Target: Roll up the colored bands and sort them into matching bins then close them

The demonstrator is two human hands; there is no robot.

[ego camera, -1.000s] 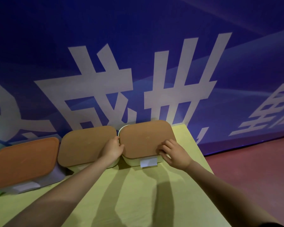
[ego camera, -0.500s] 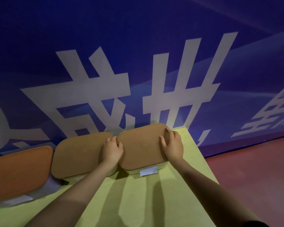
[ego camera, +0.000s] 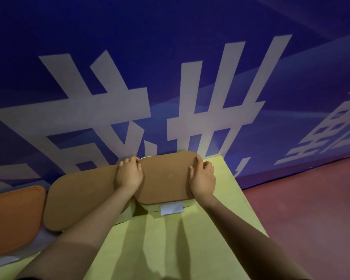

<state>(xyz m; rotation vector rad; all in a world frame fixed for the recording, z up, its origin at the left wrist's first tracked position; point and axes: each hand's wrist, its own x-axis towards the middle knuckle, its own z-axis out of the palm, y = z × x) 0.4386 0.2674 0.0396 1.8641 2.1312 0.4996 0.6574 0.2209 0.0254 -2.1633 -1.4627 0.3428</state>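
An orange lid (ego camera: 12,219) covers the leftmost bin on the yellow-green desk (ego camera: 170,249), beside a brown-lidded bin (ego camera: 79,201). The left hand (ego camera: 129,174) curls its fingers over the far left edge of the rightmost bin's brown lid (ego camera: 166,178); the right hand (ego camera: 203,179) grips its right edge. A white label (ego camera: 171,208) marks that bin's front, below a blue wall (ego camera: 170,67).
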